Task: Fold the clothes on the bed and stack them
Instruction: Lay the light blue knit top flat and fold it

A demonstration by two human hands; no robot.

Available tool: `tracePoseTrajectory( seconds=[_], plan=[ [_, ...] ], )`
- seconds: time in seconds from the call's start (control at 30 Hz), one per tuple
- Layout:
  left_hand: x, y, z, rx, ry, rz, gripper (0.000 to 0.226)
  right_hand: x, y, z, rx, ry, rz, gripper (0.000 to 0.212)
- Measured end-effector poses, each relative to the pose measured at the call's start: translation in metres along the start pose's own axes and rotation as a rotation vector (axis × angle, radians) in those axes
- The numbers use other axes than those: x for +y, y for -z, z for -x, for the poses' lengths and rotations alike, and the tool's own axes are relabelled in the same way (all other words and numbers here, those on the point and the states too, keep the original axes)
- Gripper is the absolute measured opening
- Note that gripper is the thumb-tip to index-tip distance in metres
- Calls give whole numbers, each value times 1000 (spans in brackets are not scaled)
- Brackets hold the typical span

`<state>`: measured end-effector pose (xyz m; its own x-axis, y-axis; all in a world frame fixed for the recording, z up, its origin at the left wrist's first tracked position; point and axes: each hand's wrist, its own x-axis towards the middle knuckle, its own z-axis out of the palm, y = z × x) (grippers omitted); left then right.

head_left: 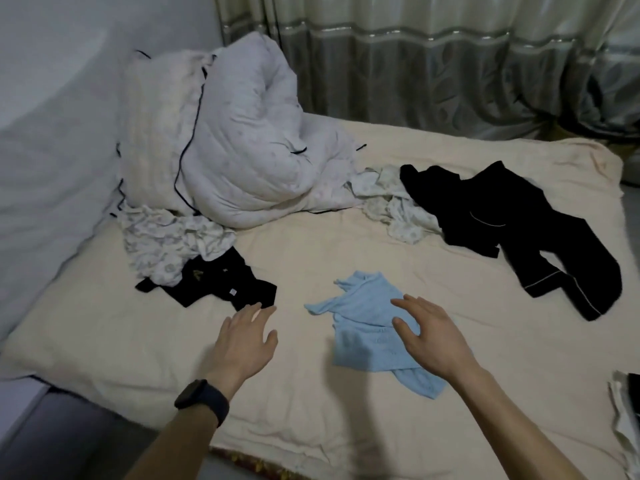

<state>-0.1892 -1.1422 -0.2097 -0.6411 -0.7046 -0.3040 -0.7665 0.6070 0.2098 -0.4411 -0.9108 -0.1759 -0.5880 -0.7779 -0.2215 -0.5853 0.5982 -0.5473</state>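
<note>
- On the bed (346, 244), light blue garment (363, 306) lies crumpled, long axis running far-left to near-right.
- My left hand (242, 341): released, beside it.
- My right hand (429, 337): released, over it.

Pale wall (52, 140), grey patterned curtains (433, 71), cream bed (329, 244)

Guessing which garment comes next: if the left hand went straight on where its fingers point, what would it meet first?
Probably the black shirt: the left hand is open, fingertips aimed at its near corner, just short of it. Its height above the bed is unclear, so touch cannot be judged.
</note>
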Motion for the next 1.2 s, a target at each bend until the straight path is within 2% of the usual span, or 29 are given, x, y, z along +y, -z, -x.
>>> tracePoseTrajectory(
  seconds=[0.27,0.37,0.43,0.53,0.7,0.83,1.03,1.13,1.2],
  plan=[
    [-20,-124,-150,-370,-90,-156,58,101,-112,-88,-306,-447,63,51],
    [-38,-180,-193,-490,-35,-185,68,138,-144,-122,-365,-571,99,59],
    [-52,-214,-208,-565,12,-209,83,161,-158,-140,-323,-657,94,70],
    [-74,-261,-212,-628,-19,-190,101,190,-180,-166,-190,-784,52,82],
    [-87,-299,-216,-582,-47,-195,107,223,-206,-187,-105,-987,45,76],
    [-82,-292,-218,-660,-28,-201,108,207,-206,-174,-83,-973,57,48],
    [-67,-236,-223,-810,-30,-222,106,129,-168,-129,243,-778,-32,23],
    [-58,-192,-220,-734,-37,-119,65,84,-127,-100,434,-677,-122,13],
    [-46,-154,-212,-674,-34,-27,57,54,-92,-79,525,-630,-203,8]
  ],
)
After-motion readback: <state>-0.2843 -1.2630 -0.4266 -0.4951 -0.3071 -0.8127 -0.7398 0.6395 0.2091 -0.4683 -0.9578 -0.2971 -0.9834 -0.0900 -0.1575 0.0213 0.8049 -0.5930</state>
